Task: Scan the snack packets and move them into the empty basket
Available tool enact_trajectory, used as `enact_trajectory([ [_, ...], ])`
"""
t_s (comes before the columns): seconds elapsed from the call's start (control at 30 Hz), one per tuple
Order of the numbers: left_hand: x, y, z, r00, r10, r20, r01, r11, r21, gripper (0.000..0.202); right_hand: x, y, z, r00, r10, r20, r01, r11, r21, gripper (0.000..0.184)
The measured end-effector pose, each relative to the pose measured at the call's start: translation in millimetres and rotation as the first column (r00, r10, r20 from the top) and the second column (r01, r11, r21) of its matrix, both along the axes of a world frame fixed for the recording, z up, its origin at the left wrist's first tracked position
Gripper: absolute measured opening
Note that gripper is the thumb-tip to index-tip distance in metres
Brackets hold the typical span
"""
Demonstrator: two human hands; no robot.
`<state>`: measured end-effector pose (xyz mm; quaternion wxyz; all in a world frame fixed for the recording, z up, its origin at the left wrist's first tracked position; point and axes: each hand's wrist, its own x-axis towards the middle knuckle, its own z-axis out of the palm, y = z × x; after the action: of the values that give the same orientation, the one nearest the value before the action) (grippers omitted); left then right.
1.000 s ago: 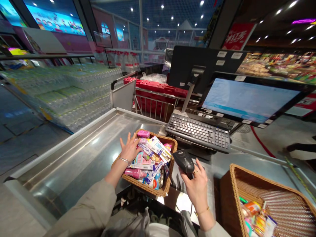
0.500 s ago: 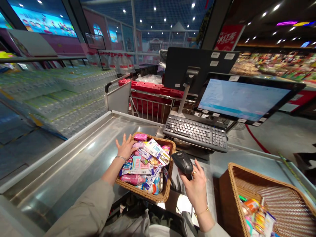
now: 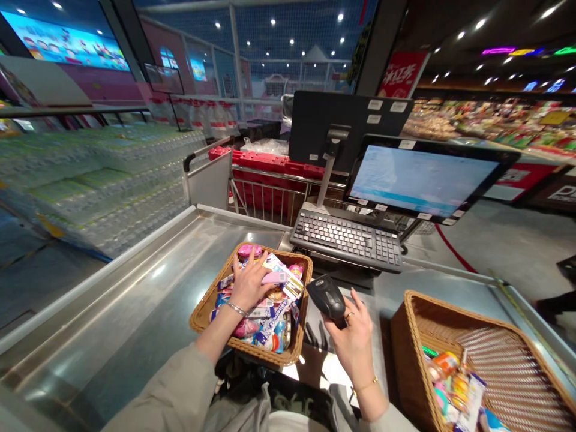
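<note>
In the head view my left hand (image 3: 248, 283) is over a wicker basket (image 3: 204, 309) full of packaged sweets. Its thumb side grips a small pink box (image 3: 275, 278) with a pale label, while the other fingers spread above the packs; part of the box is hidden under the hand. Purple-and-white wrapped bars (image 3: 275, 318) and a pink pack (image 3: 249, 251) lie around it. My right hand (image 3: 353, 330) is closed round the handle of a black barcode scanner (image 3: 327, 296), held just right of the basket with its head toward the sweets.
A second wicker basket (image 3: 407, 342), with several packs inside, stands at the right. Behind the scanner are a keyboard (image 3: 346, 239) and a lit screen (image 3: 416, 177). A metal counter (image 3: 148, 300) stretches left. A shopping cart (image 3: 265, 195) stands beyond.
My left hand has moved right, further over the basket, carrying the small pink box with it. The scanner stays in my right hand. The view has shifted slightly.
</note>
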<state>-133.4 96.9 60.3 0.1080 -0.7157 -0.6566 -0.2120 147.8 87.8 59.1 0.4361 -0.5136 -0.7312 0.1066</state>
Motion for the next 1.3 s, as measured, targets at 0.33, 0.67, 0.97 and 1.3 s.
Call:
enact_trajectory([
  [0.33, 42, -2, 28.6, 0.989, -0.129, -0.067, 0.130, 0.991, 0.025, 0.020, 16, -12, 8.3, 0.986, 0.030, 0.163, -0.036, 0.999, 0.034, 0.027],
  [0.67, 64, 2, 33.0, 0.979, -0.192, -0.073, 0.194, 0.980, 0.031, 0.018, 31, -22, 12.6, 0.968, 0.028, 0.248, -0.027, 1.000, -0.009, 0.036],
  [0.97, 73, 0, 39.3, 0.973, -0.212, -0.096, 0.215, 0.976, 0.022, 0.019, 39, -27, 12.2, 0.973, 0.038, 0.229, -0.026, 0.998, -0.053, 0.037],
  [1.3, 77, 1, 40.9, 0.970, -0.227, -0.088, 0.230, 0.973, 0.025, 0.018, 42, -28, 11.4, 0.970, 0.029, 0.242, -0.020, 0.999, -0.040, 0.038],
])
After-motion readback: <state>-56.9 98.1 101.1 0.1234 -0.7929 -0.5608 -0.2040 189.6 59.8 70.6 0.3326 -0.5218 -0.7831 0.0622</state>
